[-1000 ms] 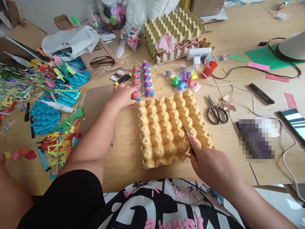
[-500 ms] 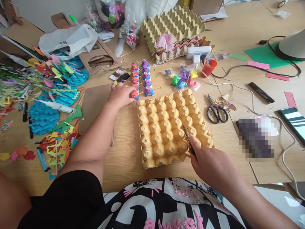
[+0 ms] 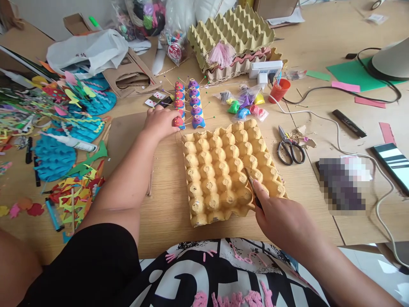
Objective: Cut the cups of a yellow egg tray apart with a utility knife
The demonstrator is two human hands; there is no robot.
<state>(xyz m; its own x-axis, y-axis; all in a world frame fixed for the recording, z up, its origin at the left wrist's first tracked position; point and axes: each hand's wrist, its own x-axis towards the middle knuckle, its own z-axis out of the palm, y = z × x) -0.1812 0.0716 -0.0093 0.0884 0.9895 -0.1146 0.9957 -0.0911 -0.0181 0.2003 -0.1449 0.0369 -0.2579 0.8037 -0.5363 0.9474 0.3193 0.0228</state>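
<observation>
My left hand (image 3: pixel 161 123) reaches forward with its fingers closed on the near end of a red-and-blue egg-carton caterpillar (image 3: pixel 180 103) with pins sticking out. Beside it lies a matching purple-and-blue egg-carton caterpillar (image 3: pixel 195 104), apart from the hand. A yellow cardboard egg tray (image 3: pixel 220 170) lies bumps up in front of me. At its near right part, my right hand (image 3: pixel 275 215) is wrapped round a slim dark-bladed knife (image 3: pixel 251 181). The blade rests against the tray between bumps; the handle is mostly hidden by my fingers.
Black-handled scissors (image 3: pixel 290 149) lie right of the tray. Behind are bags of coloured clay (image 3: pixel 244 104), a red cup (image 3: pixel 279 90), a power strip (image 3: pixel 266 68) and stacked egg trays (image 3: pixel 233 30). Paper scraps (image 3: pixel 83 187) and blue egg-carton pieces (image 3: pixel 54 155) crowd the left.
The view has shifted very slightly. Both hands keep their holds, and the egg tray and knife stay in the same place.
</observation>
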